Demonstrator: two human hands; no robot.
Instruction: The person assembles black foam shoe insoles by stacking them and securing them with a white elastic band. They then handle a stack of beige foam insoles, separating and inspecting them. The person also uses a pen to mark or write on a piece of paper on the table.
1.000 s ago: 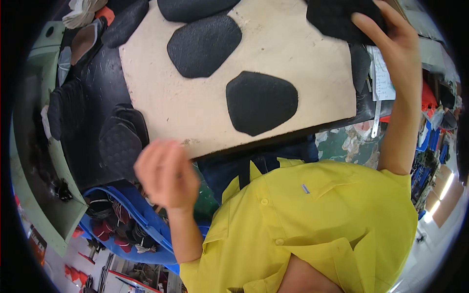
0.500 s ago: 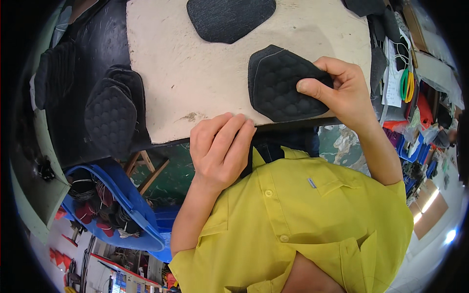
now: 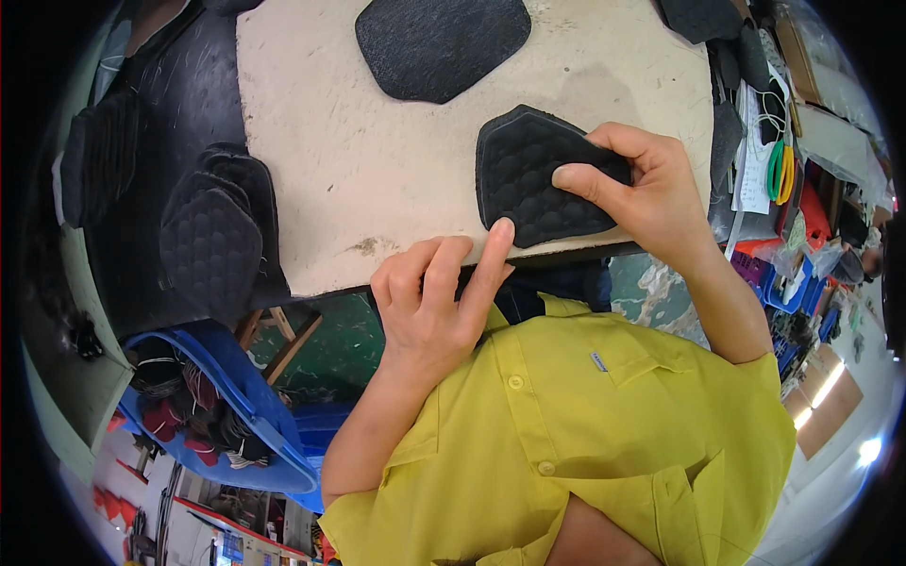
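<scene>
My right hand (image 3: 651, 193) pinches the right end of a black quilted fabric pad (image 3: 533, 174), thumb on top and the other fingers mostly hidden beneath. The pad has rounded bumps and angled corners, with a second layer showing along its upper left edge. It lies at the near edge of a pale board (image 3: 311, 141). My left hand (image 3: 439, 292) rests at that same edge, its fingers bent over the rim and holding nothing. Its index finger is stretched out, with the tip at the pad's lower left edge. Farther off on the board lies a smooth black piece (image 3: 444, 47).
Stacked black quilted pads (image 3: 212, 231) sit left of the board, with another dark stack (image 3: 94, 160) beyond. Below left stands a blue bin (image 3: 283, 439) holding dark and maroon bundles. Green and yellow rings (image 3: 781, 172) hang at the right beside a paper sheet (image 3: 752, 156).
My left index finger has stretched out to the pad's edge, away from the other fingers. The pad and my right hand have shifted slightly left. The whole view has also shifted a little.
</scene>
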